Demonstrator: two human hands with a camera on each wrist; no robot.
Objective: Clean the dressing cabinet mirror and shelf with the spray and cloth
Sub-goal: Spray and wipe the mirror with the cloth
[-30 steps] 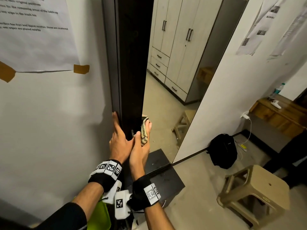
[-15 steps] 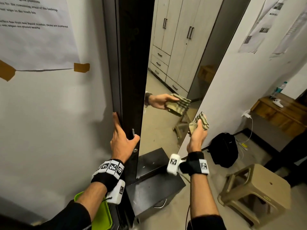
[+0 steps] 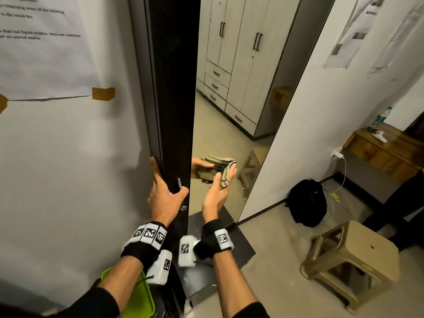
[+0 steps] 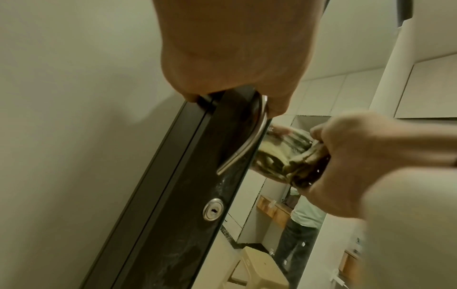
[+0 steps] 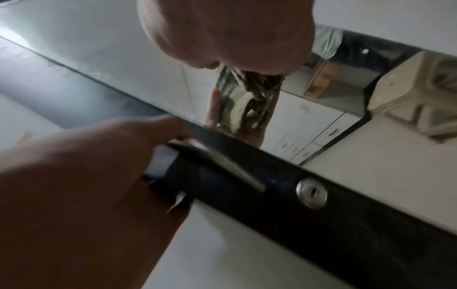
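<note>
The tall mirror (image 3: 231,106) is set in a dark cabinet door (image 3: 174,88). My left hand (image 3: 165,193) grips the door's edge, fingers behind it and thumb by the metal handle (image 3: 179,182), just above the lock (image 3: 183,208). My right hand (image 3: 218,193) holds a folded striped cloth (image 3: 226,177) against the lower left of the glass, beside its reflection. The left wrist view shows the handle (image 4: 247,142), the cloth (image 4: 304,164) and the right hand (image 4: 358,166) curled round it. A dark shelf (image 3: 241,246) juts out below. No spray is in view.
A green tray (image 3: 137,299) sits low by my left forearm. A beige plastic stool (image 3: 351,260) and a black backpack (image 3: 307,203) stand on the floor to the right. A wooden desk (image 3: 385,152) lies further right. Paper (image 3: 46,47) is taped to the left wall.
My right hand left the mirror's left edge, swung out right with the cloth, and is now back against the lower glass. The left hand has kept its grip on the door.
</note>
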